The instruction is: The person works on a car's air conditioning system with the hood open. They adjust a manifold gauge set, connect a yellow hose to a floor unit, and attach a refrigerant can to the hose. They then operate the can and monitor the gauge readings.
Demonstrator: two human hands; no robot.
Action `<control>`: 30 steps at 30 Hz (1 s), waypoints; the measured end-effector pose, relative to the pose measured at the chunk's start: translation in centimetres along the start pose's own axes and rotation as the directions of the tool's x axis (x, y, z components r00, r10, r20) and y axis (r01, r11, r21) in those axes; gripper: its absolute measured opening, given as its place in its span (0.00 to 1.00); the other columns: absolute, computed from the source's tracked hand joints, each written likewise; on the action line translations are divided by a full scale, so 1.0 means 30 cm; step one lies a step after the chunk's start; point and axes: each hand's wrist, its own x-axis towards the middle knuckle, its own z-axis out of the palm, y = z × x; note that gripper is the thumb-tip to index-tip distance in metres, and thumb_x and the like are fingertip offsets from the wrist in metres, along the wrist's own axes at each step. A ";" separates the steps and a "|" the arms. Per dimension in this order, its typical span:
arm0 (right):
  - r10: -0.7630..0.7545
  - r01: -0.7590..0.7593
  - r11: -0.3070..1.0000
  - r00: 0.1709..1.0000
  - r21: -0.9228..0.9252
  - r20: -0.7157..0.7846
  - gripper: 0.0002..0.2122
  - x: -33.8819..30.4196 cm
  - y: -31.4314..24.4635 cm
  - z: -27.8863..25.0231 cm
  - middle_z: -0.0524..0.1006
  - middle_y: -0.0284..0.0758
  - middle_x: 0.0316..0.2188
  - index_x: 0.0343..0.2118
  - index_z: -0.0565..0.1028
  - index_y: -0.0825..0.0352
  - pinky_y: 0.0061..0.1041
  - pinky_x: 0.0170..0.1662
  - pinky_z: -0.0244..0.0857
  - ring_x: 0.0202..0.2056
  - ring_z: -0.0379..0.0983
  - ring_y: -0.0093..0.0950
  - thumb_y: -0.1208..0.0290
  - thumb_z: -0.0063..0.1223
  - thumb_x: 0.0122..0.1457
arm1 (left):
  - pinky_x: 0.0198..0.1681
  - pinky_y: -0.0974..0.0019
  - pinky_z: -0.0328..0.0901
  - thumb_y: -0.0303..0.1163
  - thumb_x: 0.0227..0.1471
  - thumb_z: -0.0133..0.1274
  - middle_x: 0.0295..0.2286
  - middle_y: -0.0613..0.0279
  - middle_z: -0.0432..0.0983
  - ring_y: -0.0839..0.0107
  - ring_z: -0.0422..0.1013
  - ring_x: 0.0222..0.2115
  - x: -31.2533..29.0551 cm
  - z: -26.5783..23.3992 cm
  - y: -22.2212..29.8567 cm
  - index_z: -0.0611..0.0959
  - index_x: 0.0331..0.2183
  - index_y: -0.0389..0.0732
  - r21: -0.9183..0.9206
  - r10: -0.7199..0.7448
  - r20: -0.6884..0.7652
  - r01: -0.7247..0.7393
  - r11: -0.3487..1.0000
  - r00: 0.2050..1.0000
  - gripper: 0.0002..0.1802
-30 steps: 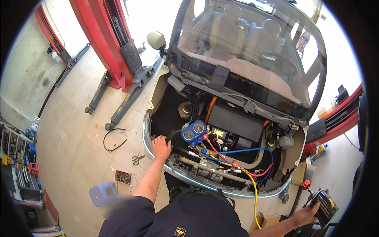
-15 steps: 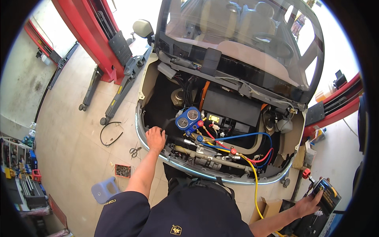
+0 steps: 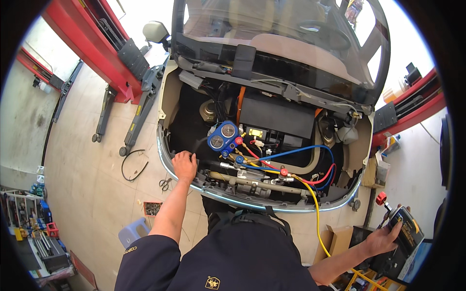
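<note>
My left hand (image 3: 184, 166) rests on the left part of the front rim (image 3: 165, 162) of a car's front compartment, its fingers lying over the edge. Out at the lower right, my right hand (image 3: 382, 241) is closed round a black can-like container (image 3: 407, 232) with gold print. A valve with a red knob (image 3: 381, 198) sticks up beside that container. Right of my left hand, a blue manifold gauge set (image 3: 223, 136) with two dials lies in the compartment. Blue hose (image 3: 296, 152), red hose (image 3: 320, 184) and yellow hose (image 3: 318, 213) run from it.
Red lift posts (image 3: 92, 48) stand left and right of the car. On the floor at left are a black hose piece (image 3: 124, 169), scissors (image 3: 165, 184), a small box of hardware (image 3: 153, 208) and a blue stool (image 3: 132, 233). A cardboard box (image 3: 337, 240) stands lower right.
The view has shifted, so the car appears a little higher and further left. My left hand stays on the rim; my right hand still holds the black container.
</note>
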 end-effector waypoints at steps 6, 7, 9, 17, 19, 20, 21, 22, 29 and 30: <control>-0.081 0.086 0.993 0.995 0.075 -0.063 0.29 0.009 -0.007 0.022 0.67 0.55 0.55 0.59 0.59 0.77 0.43 0.58 0.66 0.53 0.70 0.48 0.72 0.54 0.55 | 0.45 0.53 0.63 0.40 0.54 0.55 0.37 0.61 0.80 0.57 0.73 0.41 -0.019 0.035 -0.038 0.84 0.31 0.41 0.023 0.068 -0.110 -0.066 0.998 0.992 0.13; -0.157 0.162 0.984 0.985 0.075 -0.067 0.31 0.016 -0.016 0.037 0.68 0.54 0.54 0.60 0.59 0.74 0.45 0.57 0.69 0.53 0.70 0.47 0.73 0.56 0.53 | 0.47 0.53 0.63 0.40 0.56 0.54 0.37 0.62 0.80 0.58 0.72 0.42 -0.017 0.039 -0.043 0.84 0.32 0.41 0.044 0.060 -0.050 -0.058 0.997 0.997 0.13; -0.208 0.217 0.973 0.972 0.079 -0.112 0.33 0.019 -0.040 0.065 0.68 0.52 0.53 0.60 0.59 0.71 0.45 0.55 0.72 0.54 0.69 0.46 0.72 0.58 0.51 | 0.49 0.54 0.62 0.40 0.57 0.52 0.38 0.62 0.80 0.58 0.71 0.44 -0.030 0.028 -0.027 0.84 0.33 0.41 0.041 0.069 -0.048 -0.067 0.997 0.996 0.14; -0.099 0.107 0.993 0.986 0.058 -0.131 0.37 -0.009 -0.042 -0.011 0.68 0.53 0.53 0.62 0.56 0.69 0.40 0.53 0.73 0.51 0.72 0.44 0.71 0.62 0.48 | 0.51 0.55 0.60 0.42 0.59 0.51 0.40 0.61 0.79 0.58 0.69 0.46 -0.024 0.013 0.007 0.83 0.36 0.40 0.058 0.039 0.046 -0.041 0.997 0.998 0.15; -0.064 0.074 0.994 0.990 0.076 -0.128 0.38 -0.017 -0.040 -0.008 0.69 0.53 0.52 0.62 0.57 0.68 0.41 0.53 0.73 0.52 0.71 0.44 0.72 0.62 0.48 | 0.51 0.55 0.60 0.42 0.59 0.51 0.39 0.60 0.79 0.58 0.69 0.46 -0.023 0.004 0.003 0.83 0.36 0.40 0.066 0.052 0.032 -0.054 0.996 0.998 0.15; -0.063 0.076 0.993 0.988 0.088 -0.141 0.37 -0.017 -0.033 -0.012 0.68 0.50 0.54 0.62 0.57 0.67 0.43 0.54 0.72 0.53 0.70 0.45 0.73 0.63 0.48 | 0.51 0.55 0.61 0.41 0.59 0.52 0.39 0.60 0.79 0.57 0.70 0.45 -0.024 0.008 0.002 0.82 0.36 0.40 0.062 0.050 0.030 -0.052 0.997 0.998 0.14; -0.060 0.072 0.994 0.988 0.087 -0.140 0.37 -0.016 -0.033 -0.010 0.68 0.49 0.54 0.62 0.57 0.67 0.44 0.54 0.72 0.54 0.70 0.45 0.73 0.63 0.48 | 0.50 0.55 0.61 0.41 0.59 0.52 0.39 0.60 0.79 0.57 0.70 0.45 -0.023 0.008 0.001 0.82 0.35 0.40 0.056 0.050 0.029 -0.051 0.997 0.998 0.14; -0.057 0.069 0.994 0.989 0.088 -0.139 0.37 -0.016 -0.036 -0.009 0.67 0.47 0.54 0.62 0.57 0.67 0.44 0.55 0.72 0.54 0.69 0.45 0.73 0.63 0.48 | 0.50 0.55 0.61 0.41 0.59 0.52 0.39 0.60 0.79 0.57 0.70 0.45 -0.024 0.007 -0.001 0.82 0.35 0.40 0.051 0.049 0.027 -0.050 0.997 0.998 0.14; -0.031 0.044 0.987 0.996 0.156 -0.082 0.37 -0.009 -0.047 -0.013 0.66 0.46 0.56 0.63 0.56 0.67 0.45 0.56 0.70 0.55 0.68 0.46 0.69 0.64 0.51 | 0.50 0.55 0.60 0.41 0.59 0.52 0.39 0.61 0.79 0.58 0.69 0.45 -0.025 0.016 0.001 0.82 0.35 0.41 0.043 0.041 0.032 -0.042 0.998 0.999 0.14; -0.016 0.028 0.981 0.998 0.192 -0.063 0.38 0.001 -0.053 -0.014 0.66 0.47 0.56 0.63 0.56 0.67 0.44 0.57 0.69 0.55 0.69 0.47 0.67 0.65 0.52 | 0.51 0.55 0.60 0.41 0.59 0.52 0.39 0.61 0.79 0.58 0.69 0.46 -0.021 0.014 0.000 0.82 0.35 0.41 0.045 0.039 0.027 -0.040 0.998 0.999 0.14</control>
